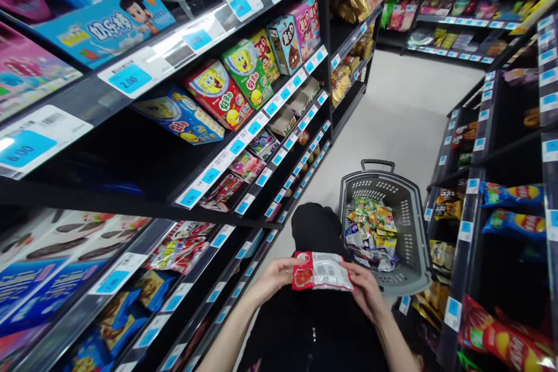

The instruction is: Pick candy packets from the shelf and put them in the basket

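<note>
I have the red-and-silver snack packet [321,271] pinched by its short ends, left hand [272,279] closed on the red end and right hand [365,293] closed on the silver one, flat and face-up above my lap, probably so the print reads. The grey basket [410,226] sits just beyond, against the right shelf's [473,186] foot; open aisle floor [401,116] runs ahead between the shelf edges.

Two hands, left [272,280] and right [365,293]. One red pack [320,271]. One grey basket [407,244] with many small packs [370,231]. Two SpongeBob boxes [219,93].
</note>
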A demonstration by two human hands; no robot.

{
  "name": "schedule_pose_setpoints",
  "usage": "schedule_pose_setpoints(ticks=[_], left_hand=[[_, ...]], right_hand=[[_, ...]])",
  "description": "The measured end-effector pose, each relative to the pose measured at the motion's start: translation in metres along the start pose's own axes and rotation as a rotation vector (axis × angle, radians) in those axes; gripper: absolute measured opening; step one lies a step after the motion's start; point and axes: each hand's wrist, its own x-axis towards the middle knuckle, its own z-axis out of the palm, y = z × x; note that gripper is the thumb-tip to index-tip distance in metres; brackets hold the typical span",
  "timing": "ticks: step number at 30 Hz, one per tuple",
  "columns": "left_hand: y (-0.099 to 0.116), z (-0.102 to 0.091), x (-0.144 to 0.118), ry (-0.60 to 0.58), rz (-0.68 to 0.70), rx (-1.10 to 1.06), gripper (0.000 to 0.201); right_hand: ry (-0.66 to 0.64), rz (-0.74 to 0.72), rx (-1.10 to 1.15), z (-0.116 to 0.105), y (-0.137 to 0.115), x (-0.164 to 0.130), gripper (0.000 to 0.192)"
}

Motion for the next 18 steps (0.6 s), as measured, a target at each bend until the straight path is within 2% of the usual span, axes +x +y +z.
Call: schedule_pose_setpoints(ticks=[5,10,13,18], left_hand=[[0.014,0.008,0.004,0.126,0.073,0.172,0.021],[0.027,0.015,0.0,0.244,0.099,0.326,0.027],[0.023,0.014,0.004,0.274,0.067,0.338,0.024],[0.0,0.014,0.021,0.184,-0.024,0.219,0.027]], right_hand=[[0.079,-0.015,-0.057,0.007,0.002,0.0,0.048],[0.144,-0.04,-0.232,0.007,0.004,0.0,0.047],[0.147,-0.049,-0.332,0.002,0.011,0.0,0.052],[0.086,-0.024,-0.438,-0.015,0.032,0.011,0.055]])
